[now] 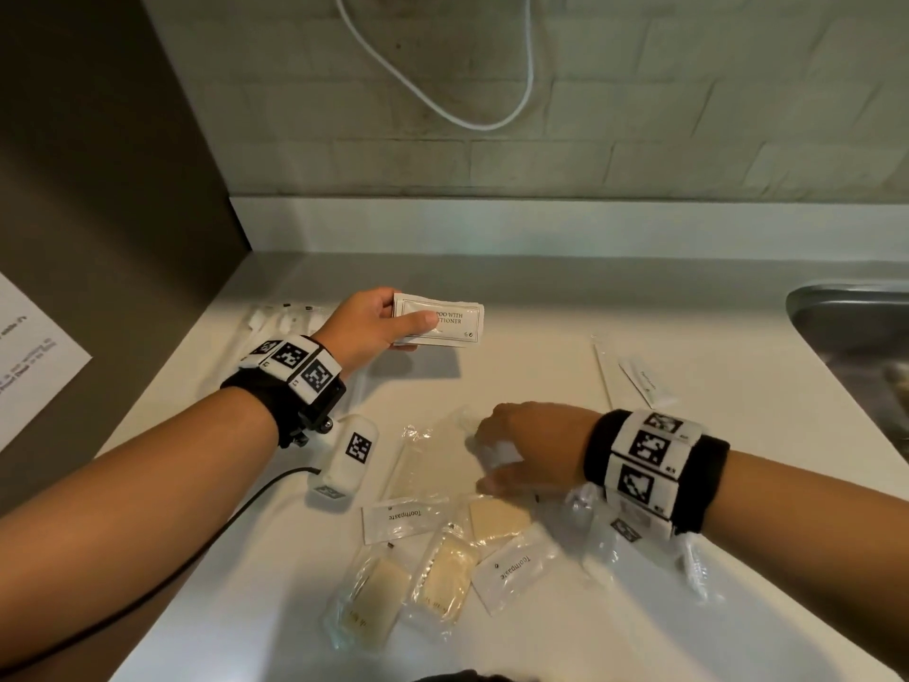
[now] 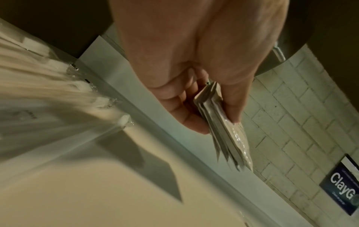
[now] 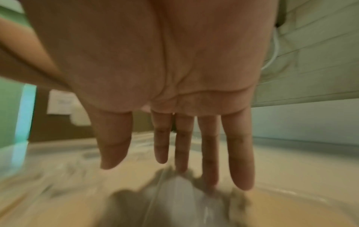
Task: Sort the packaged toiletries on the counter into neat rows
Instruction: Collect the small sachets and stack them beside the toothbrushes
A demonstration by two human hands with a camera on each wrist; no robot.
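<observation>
My left hand (image 1: pixel 374 322) holds a small stack of white shampoo-with-conditioner sachets (image 1: pixel 442 319) above the back of the counter; in the left wrist view the stack of sachets (image 2: pixel 223 122) is pinched between thumb and fingers. My right hand (image 1: pixel 516 455) hovers palm down over a clear plastic packet (image 1: pixel 433 455), with its fingers (image 3: pixel 240 153) straight and spread. Two toothpaste sachets (image 1: pixel 406 519) (image 1: pixel 516 568) and clear-wrapped soap bars (image 1: pixel 442 583) (image 1: pixel 374 598) (image 1: pixel 497 519) lie scattered near the front edge. Clear-wrapped white items (image 1: pixel 280 317) lie in a row at the back left.
A steel sink (image 1: pixel 856 327) sits at the right. A thin white packet and stick (image 1: pixel 644 381) lie near it. A dark panel with a paper notice (image 1: pixel 29 356) stands at the left. A white cable (image 1: pixel 442 91) hangs on the tiled wall.
</observation>
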